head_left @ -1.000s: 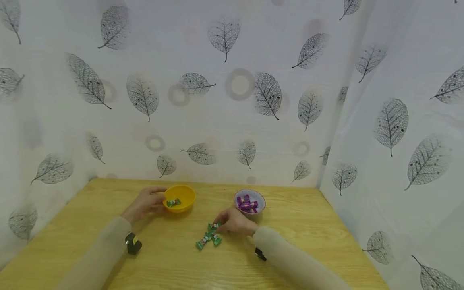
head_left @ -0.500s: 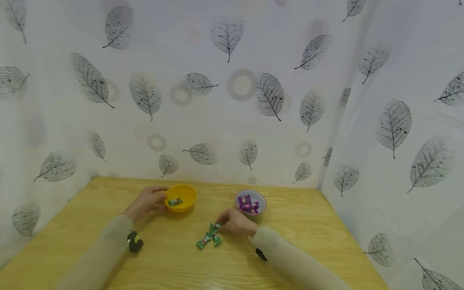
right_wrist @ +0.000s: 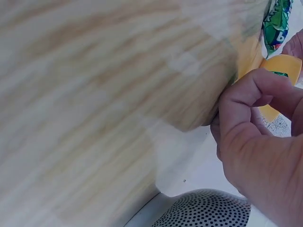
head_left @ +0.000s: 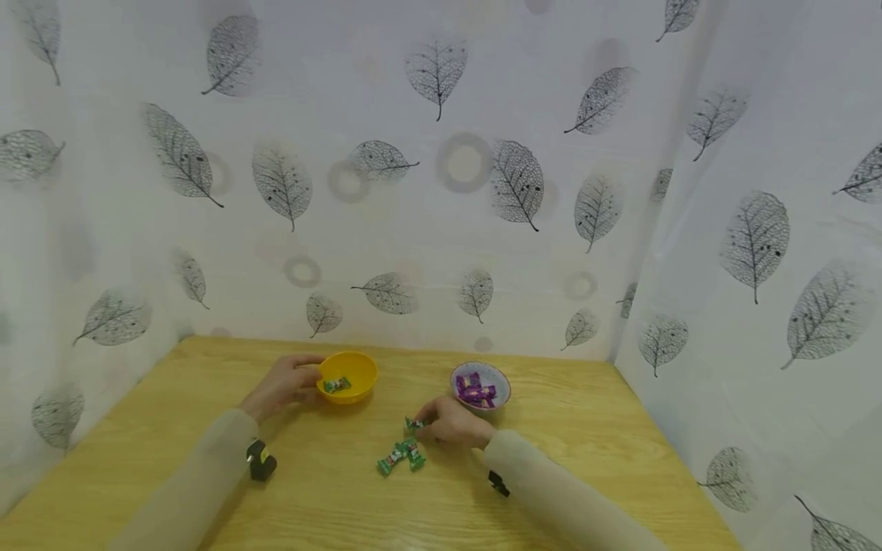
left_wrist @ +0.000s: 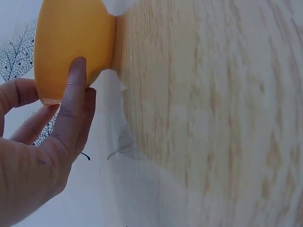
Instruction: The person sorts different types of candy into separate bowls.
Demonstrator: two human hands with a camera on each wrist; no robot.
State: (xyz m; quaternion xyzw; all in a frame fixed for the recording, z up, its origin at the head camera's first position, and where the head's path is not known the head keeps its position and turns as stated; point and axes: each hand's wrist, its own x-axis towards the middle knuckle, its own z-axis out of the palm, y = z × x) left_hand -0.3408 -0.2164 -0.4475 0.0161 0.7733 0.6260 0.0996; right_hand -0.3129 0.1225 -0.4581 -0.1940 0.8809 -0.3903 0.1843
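Observation:
My left hand [head_left: 284,386] holds the near-left side of a yellow bowl [head_left: 364,384]. In the left wrist view, its fingers [left_wrist: 71,106] lie against the bowl's outer wall and rim. One green-wrapped candy [head_left: 337,385] lies inside. My right hand [head_left: 451,421] pinches another green-wrapped candy [head_left: 413,423] between thumb and fingers, partly covered by the fingertips. Just nearer on the table, a few more green candies [head_left: 393,459] lie touching. The right wrist view shows a green wrapper [right_wrist: 277,26] beyond the curled fingers; which candy it is I cannot tell.
A pale patterned bowl [head_left: 501,380] with several purple-wrapped candies [head_left: 475,390] stands behind my right hand. The wooden table [head_left: 331,497] ends at a leaf-printed curtain [head_left: 386,229] at the back and sides. In the right wrist view, a perforated metallic object [right_wrist: 203,210] appears at the bottom.
The pinched candy has come away from the small group, leaving a gap between them. My left hand stays at the yellow bowl. The whole head view has shifted slightly.

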